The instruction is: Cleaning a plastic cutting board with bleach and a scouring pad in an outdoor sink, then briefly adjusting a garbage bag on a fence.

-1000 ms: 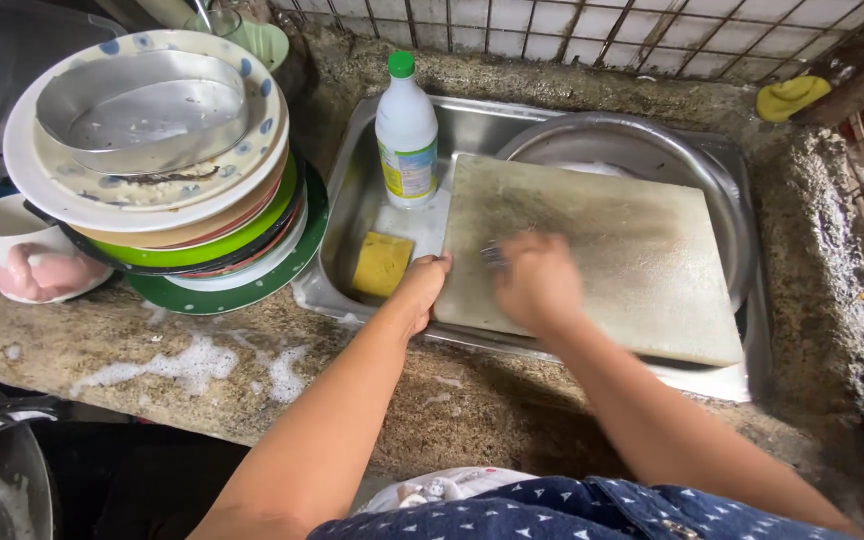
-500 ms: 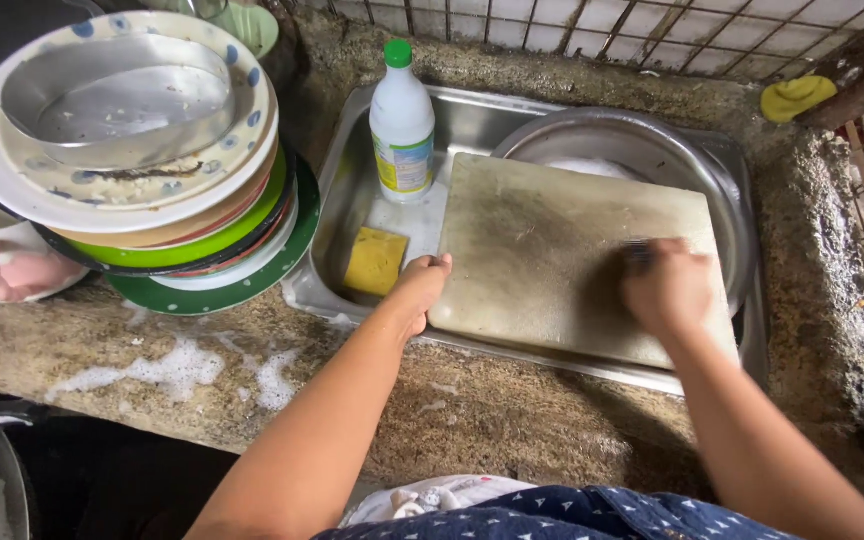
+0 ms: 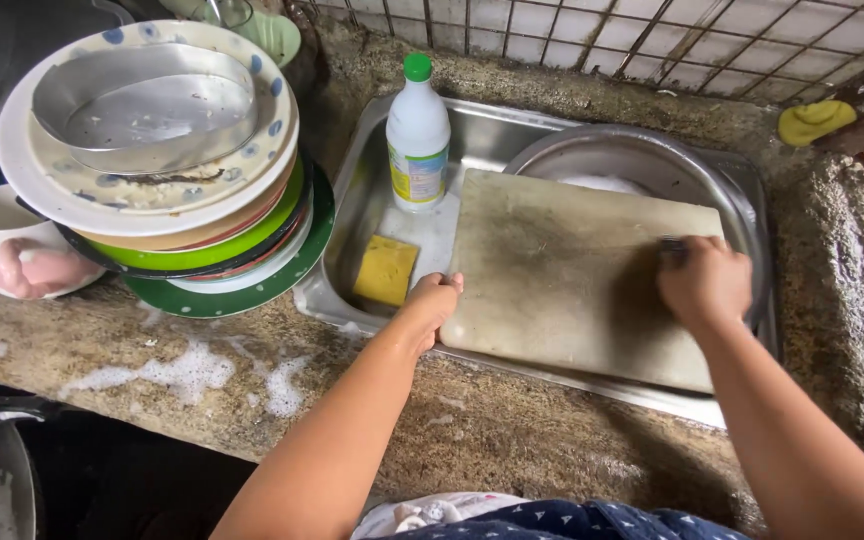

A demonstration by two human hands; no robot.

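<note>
Cutting board point(image 3: 572, 275) lies across the sink point(image 3: 372, 190), grimy. Left hand point(image 3: 432, 305) grips its near-left edge; right hand point(image 3: 702, 285) is closed on a scrubber point(image 3: 670, 244) at its right. Scrubbing unfinished; stacked plates point(image 3: 152, 190) await, unwashed.

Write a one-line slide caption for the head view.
Left hand steadies a cutting board over the sink while right hand presses a scrubber on it.

Stained cutting board point(image 3: 562, 275) — flat across sink point(image 3: 372, 190)
</note>
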